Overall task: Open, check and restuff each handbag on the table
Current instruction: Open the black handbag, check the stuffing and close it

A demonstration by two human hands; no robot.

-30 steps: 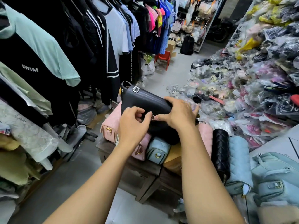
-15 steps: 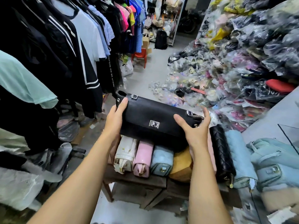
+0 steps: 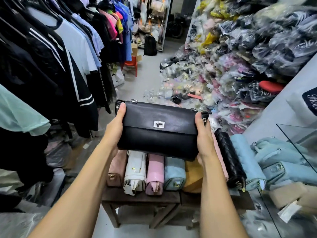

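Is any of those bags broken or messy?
Yes. The white bag in the row on the table looks ragged at its near end, by the zipper, as if peeling. The black bag between the left hand and right hand looks neat.

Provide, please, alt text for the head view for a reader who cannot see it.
A left hand and a right hand hold a black handbag by its ends above a row of handbags on a wooden table; clothes hang left.

Black tee (image 3: 115, 40) on rack: white letters "OVE", rest hidden. Black sleeve (image 3: 103, 86): vertical white lettering, too blurred to read. White carrier bag (image 3: 118, 79): print starts w/ "H", rest illegible. Dark patch (image 3: 310, 102) at right: script, cut off, unreadable.
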